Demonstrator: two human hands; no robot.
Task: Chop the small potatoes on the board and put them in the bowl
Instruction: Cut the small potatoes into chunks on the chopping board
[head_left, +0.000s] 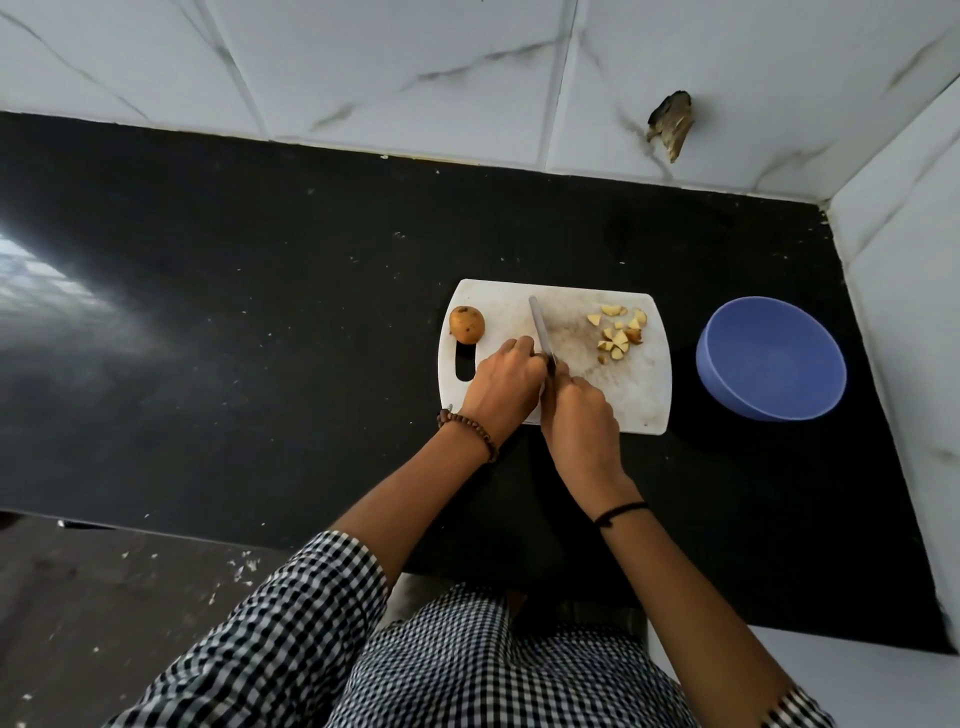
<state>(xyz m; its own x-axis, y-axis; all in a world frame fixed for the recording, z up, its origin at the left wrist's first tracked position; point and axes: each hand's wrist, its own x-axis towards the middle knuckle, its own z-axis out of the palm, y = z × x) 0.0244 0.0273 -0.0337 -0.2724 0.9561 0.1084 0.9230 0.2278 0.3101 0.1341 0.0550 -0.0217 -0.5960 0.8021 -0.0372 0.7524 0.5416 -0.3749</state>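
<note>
Mid-chop at frame centre: right hand (579, 415) fingers closed round a grey-bladed knife (540, 330), left hand (506, 382) curled on something hidden, on the white plastic board (641, 395) w/ cut potato pieces (618, 332) and whole brown potato (466, 325); next, probably finish slicing, then move pieces to the empty blue bowl (771, 358) at right.

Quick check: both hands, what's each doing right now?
Left hand: curled on the board; what's under it is hidden.
Right hand: closed on the knife.

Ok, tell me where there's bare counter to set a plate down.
The black counter left of the cutting board is bare to the wall. A narrow strip separates the board from the blue bowl. The board is crowded: whole potato, chopped pieces, both hands, knife.
</note>
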